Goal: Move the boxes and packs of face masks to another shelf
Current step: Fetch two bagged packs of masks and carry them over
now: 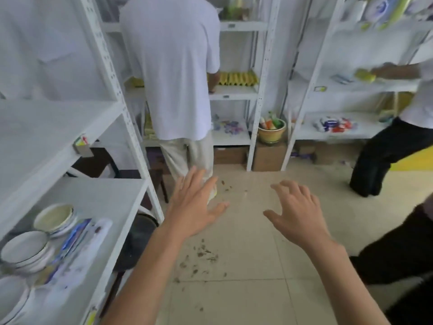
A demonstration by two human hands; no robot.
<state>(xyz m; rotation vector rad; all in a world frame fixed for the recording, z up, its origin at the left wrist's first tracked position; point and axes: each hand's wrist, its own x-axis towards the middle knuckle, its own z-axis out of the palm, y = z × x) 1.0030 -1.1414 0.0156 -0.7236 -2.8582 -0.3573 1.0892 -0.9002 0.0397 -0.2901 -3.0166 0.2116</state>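
Observation:
My left hand [195, 202] and my right hand [296, 213] are both stretched out over the tiled floor, palms down, fingers spread, holding nothing. On the lower left shelf [112, 200] lie flat blue-and-white packs [75, 240] that look like face mask packs, blurred, beside stacked plates. More blue, white and red packs [332, 124] lie on the low right shelf [304, 132]. Neither hand touches any pack.
White plates [25, 248] are stacked on the lower left shelf. A person in a white shirt [171, 66] stands at the middle rack. Another person [393, 146] reaches into the right rack. A yellow pot of bottles [271, 131] sits on a cardboard box. Debris dots the floor [234, 266].

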